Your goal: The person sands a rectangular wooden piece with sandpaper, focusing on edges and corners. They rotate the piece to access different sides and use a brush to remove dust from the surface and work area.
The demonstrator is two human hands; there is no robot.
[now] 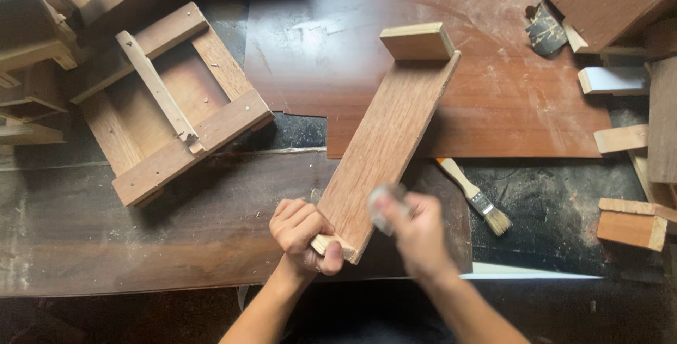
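On the worktop (141, 245) a plank (384, 139) runs from 6 o'clock up toward 1 o'clock, its far end under a block (417, 41). The left hand (305, 235) has its fingers (300, 218) curled tight around the plank's near end. At 3 o'clock of it, the right hand (416, 231) pinches a blurred pale pad (384, 206) against the plank's face. A brush (476, 198) lies just right.

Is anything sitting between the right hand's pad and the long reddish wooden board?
Nothing visible. The right hand presses a small pale pad, blurred, straight onto the long reddish wooden board; the left hand grips its near end.
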